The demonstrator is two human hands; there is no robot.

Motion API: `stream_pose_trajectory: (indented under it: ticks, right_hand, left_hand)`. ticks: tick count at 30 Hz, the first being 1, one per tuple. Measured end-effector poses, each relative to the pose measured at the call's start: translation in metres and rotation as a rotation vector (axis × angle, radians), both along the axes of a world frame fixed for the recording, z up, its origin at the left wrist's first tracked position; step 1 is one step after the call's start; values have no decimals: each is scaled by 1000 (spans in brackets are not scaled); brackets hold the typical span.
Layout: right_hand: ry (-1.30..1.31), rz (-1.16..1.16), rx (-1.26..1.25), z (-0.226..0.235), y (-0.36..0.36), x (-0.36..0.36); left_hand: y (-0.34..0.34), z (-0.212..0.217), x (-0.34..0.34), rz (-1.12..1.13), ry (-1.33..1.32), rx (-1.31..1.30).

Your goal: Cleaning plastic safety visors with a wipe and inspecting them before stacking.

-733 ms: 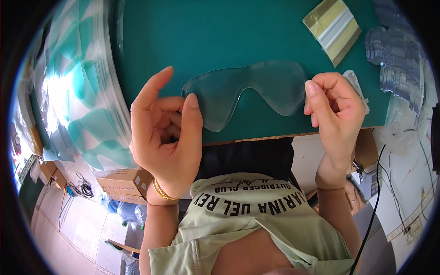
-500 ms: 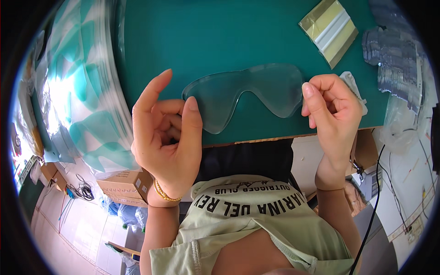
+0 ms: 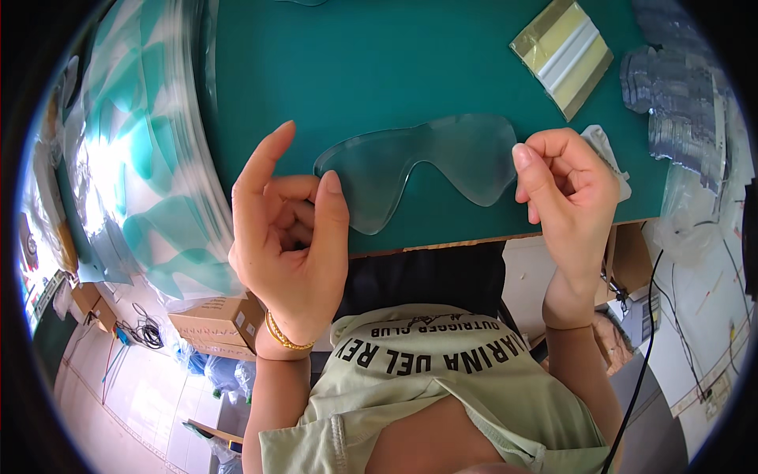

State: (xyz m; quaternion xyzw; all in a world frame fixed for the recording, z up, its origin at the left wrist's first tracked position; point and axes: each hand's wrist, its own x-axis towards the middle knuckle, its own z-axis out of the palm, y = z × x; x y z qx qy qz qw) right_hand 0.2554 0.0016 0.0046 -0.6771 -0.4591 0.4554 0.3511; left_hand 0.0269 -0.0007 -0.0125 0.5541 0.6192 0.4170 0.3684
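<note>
A clear, one-piece goggle lens [image 3: 458, 158] with a nose notch on its lower edge is held up between my hands, over the near part of the green tabletop [image 3: 355, 71]. Its left end is gripped between the thumb and middle finger of my left hand [image 3: 292, 221], whose index finger sticks up free of it. My right hand [image 3: 568, 182] pinches the opposite end with thumb and index finger, the other fingers curled in. The green surface shows through the lens.
Layered plastic sheets with green lens-shaped patches [image 3: 150, 150] stand along the left side. A yellow and white wrapped packet [image 3: 562, 59] lies at the far right, near stacked clear plastic pieces [image 3: 679, 103]. A crumpled white cloth or wipe [image 3: 608, 154] sits behind my right hand. Below left is a cardboard box [image 3: 217, 320].
The right end of the lens and my right hand have shifted slightly left. Part of another clear edge now shows at the table's top. My grip is unchanged.
</note>
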Motion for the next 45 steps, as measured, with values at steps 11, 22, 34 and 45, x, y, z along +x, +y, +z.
stream_pose_trajectory:
  ticks: [11, 22, 34, 45]
  right_hand:
    - [-1130, 209, 535, -7, 34, 20]
    - [-1253, 0, 369, -10, 66, 24]
    - [-225, 59, 155, 46, 24, 9]
    - [-723, 197, -28, 45, -2, 2]
  left_hand:
    - [-2, 2, 0, 10, 64, 0]
    - [-1, 2, 2, -3, 40, 21]
    - [-2, -3, -4, -25, 23, 54]
    - [-3, 0, -2, -5, 63, 46]
